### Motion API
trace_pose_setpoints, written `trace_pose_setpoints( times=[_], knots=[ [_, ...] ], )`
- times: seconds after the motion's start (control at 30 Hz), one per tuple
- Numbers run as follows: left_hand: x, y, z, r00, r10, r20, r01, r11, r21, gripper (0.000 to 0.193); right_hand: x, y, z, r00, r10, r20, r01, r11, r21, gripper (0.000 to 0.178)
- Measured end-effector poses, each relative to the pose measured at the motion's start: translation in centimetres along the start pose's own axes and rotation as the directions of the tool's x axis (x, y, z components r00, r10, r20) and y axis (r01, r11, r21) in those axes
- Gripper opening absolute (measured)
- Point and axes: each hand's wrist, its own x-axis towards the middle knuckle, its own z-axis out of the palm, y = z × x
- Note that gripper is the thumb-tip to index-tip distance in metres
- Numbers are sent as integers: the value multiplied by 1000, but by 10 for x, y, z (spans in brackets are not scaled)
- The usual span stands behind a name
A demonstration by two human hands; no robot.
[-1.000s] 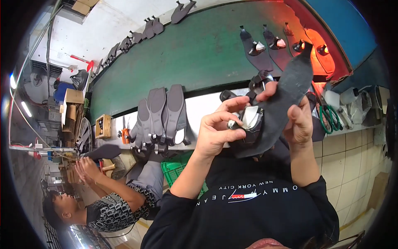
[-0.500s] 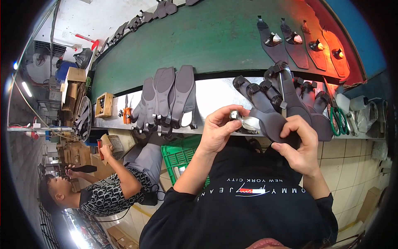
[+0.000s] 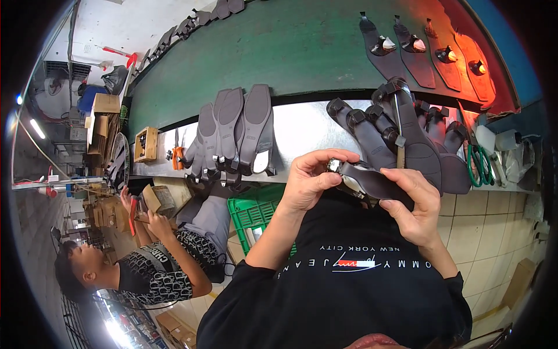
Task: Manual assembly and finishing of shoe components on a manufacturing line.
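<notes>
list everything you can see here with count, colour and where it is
held shoe sole: one, dark grey, between both hands over the chest
sole pile: about five, grey, on the metal bench, left of centre
second sole pile: several, dark grey, bench right
soles on belt: about four, dark, on the green belt under orange light
scissors: one, green handles, bench far right
wooden box: one, tan, bench left
crate: one, green, below the bench
co-worker: one, patterned shirt, lower left
left hand: pinching the sole's end
right hand: gripping the sole
</notes>
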Motion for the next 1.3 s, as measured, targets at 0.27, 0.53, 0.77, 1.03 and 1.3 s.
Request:
trace_pose_setpoints(
  times=[0.27,0.53,0.77,1.03,1.3],
  knots=[
    [2,-2,0,999,24,24,-25,1000,15,33,-2,0,1,1000,26,0,-26,1000,0,44],
    [1,-1,0,1000,8,22,-9,1000,27,33,-2,3,1,999,30,13,-31,999,31,44],
    [0,0,-4,999,32,43,-35,998,59,37,-1,-1,2,998,45,34,-46,998,32,44],
    [-1,0,-2,992,97,77,-110,977,184,43,3,-6,0,998,39,54,-37,998,-45,45],
    [-2,1,1,986,118,122,-149,943,297,42,4,-6,-1,998,-8,60,16,992,-126,44]
  ],
)
